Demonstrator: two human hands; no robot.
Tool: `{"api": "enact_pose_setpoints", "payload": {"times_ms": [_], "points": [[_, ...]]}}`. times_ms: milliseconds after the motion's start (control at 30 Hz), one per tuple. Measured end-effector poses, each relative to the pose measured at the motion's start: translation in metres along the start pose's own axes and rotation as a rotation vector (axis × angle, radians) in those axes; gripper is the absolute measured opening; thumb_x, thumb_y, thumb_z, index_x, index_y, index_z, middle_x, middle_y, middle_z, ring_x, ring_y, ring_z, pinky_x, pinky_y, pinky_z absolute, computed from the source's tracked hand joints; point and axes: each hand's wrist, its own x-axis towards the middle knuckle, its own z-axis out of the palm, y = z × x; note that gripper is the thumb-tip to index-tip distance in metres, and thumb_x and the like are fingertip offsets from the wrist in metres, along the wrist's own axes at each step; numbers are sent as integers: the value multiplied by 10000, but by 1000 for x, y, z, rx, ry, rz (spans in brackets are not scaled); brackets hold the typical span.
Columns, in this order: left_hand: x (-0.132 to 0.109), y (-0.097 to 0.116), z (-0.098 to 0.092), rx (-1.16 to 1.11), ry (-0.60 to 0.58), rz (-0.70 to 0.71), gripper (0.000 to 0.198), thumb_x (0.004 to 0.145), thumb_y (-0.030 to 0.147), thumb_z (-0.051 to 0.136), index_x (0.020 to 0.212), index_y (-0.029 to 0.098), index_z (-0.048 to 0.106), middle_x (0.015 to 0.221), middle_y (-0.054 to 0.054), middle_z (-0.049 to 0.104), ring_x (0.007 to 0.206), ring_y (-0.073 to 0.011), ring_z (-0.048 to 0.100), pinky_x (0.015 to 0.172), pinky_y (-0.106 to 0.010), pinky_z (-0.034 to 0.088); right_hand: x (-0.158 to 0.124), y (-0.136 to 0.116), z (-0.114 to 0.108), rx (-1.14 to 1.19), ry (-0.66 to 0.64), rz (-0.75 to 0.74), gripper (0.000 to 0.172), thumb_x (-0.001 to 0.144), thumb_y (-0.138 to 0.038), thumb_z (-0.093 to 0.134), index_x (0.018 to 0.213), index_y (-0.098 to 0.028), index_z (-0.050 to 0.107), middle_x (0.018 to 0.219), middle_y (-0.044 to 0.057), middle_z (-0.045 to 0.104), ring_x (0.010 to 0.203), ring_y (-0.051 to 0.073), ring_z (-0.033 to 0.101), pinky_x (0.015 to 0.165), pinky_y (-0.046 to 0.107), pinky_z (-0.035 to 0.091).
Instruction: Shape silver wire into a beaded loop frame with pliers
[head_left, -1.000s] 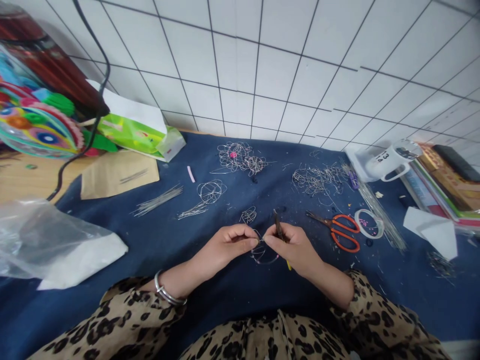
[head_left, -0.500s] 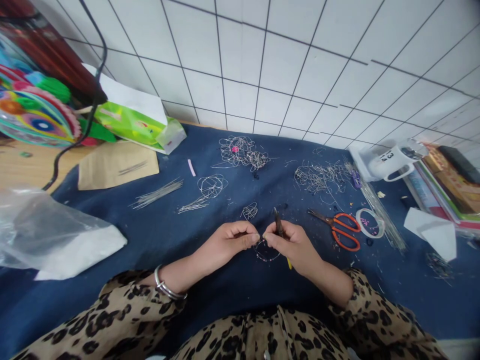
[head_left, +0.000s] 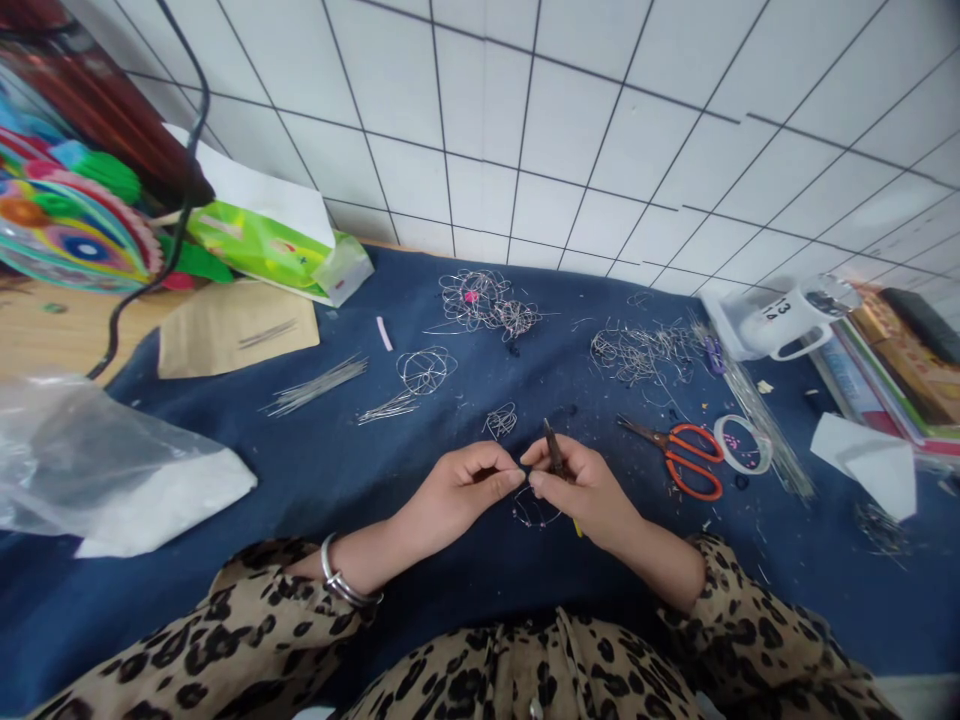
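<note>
Two hands (head_left: 461, 490) (head_left: 589, 492) hold one tool (head_left: 554, 452), one beaded loop (head_left: 542, 525).

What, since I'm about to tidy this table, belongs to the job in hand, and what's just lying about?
In the job, it seems:
beaded wire loop, between left hand and right hand
dark-tipped tool, in the right hand
probably orange-handled scissors, bead dish, straight wires

Likely just lying about:
mug
books
green packet
plastic bag
</note>
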Motion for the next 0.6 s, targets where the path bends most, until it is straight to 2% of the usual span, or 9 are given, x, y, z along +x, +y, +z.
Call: {"api": "enact_pose_setpoints", "payload": {"times_ms": [200,400,600], "points": [[-1,-2,2,32,20,10,178,808,271,552,684,151,595,636,11,483,613,-115,433,584,-224,344,1,-1,0,-16,16,2,166,758,-238,550,919,-202,535,756,-29,508,652,87,466,621,222,389],[-1,0,2,-28,-19,-13,191,807,286,548,676,151,583,623,16,484,593,-110,420,567,-215,333,1,-6,2,-26,-11,33,162,732,-240,582,878,-199,524,695,-47,462,599,79,430,584,214,379],[-1,0,1,-76,5,-31,207,814,295,541,671,147,562,609,25,461,592,-106,405,573,-217,329,2,-5,-2,10,60,-3,121,757,-259,555,859,-194,552,757,-18,510,678,100,467,633,229,389]]}}
